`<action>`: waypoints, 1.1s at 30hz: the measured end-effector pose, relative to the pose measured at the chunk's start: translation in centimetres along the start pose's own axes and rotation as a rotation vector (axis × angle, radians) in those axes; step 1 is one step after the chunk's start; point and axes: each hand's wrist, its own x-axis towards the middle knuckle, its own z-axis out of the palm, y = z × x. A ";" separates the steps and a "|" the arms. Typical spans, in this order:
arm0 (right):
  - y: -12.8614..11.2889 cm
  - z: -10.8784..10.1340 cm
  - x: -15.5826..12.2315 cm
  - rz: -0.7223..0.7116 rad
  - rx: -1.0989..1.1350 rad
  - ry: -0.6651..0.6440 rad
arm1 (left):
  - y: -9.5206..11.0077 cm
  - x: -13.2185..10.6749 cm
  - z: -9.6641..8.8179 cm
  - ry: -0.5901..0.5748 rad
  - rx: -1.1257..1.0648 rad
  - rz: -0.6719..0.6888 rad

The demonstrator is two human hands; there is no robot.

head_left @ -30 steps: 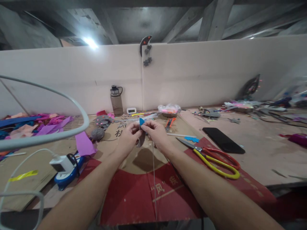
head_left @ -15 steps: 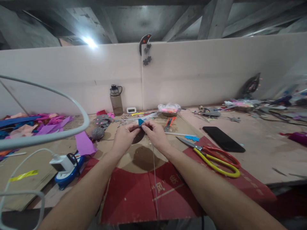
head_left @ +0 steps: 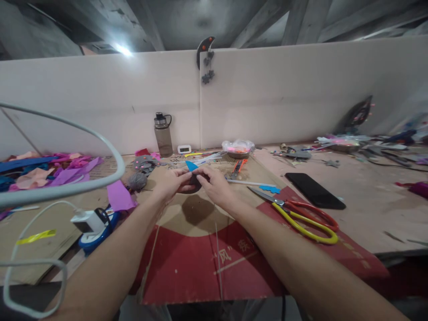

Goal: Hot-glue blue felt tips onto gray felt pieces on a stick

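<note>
Over the middle of the cardboard, my left hand (head_left: 171, 183) and my right hand (head_left: 215, 186) meet with fingers closed on a dark, rounded felt-like piece (head_left: 191, 189). A pointed blue piece (head_left: 191, 165) sticks up between the fingertips, against the dark one. My fingers hide where the two meet. Down from near my right hand runs a thin pale thread (head_left: 218, 249). Scissors (head_left: 294, 214) with one red and one yellow handle lie to the right of my right forearm. Beyond my right hand are a blue scalloped scrap (head_left: 269, 189) and an orange utility knife (head_left: 238, 167).
A black phone (head_left: 314, 191) lies at the right. Behind stand a bottle (head_left: 163, 137) and a bowl (head_left: 238, 150) under plastic. A grey yarn ball (head_left: 137, 181), coloured scraps (head_left: 60, 169) and a power strip (head_left: 95, 234) are at left; a pale cable loop (head_left: 100, 138) juts in.
The dark piece has tilted in my hands, so less of it shows below the fingers. The blue tip stands higher and leans left. The camera view has shifted slightly.
</note>
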 end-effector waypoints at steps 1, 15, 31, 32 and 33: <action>0.0 -0.1 0.0 0.000 -0.005 0.002 | 0.1 0.0 0.1 0.019 -0.002 0.003; -0.6 -0.3 0.0 -0.058 -0.014 0.002 | -0.3 0.1 0.2 0.166 -0.082 0.065; 0.6 0.7 -0.4 0.042 0.007 -0.171 | -0.3 0.9 -1.3 0.394 -0.037 0.318; 0.7 0.7 -0.4 0.054 0.013 -0.183 | -0.4 0.9 -1.3 0.396 -0.023 0.323; 0.8 0.7 -0.4 0.067 0.025 -0.188 | -0.4 0.9 -1.3 0.397 -0.011 0.329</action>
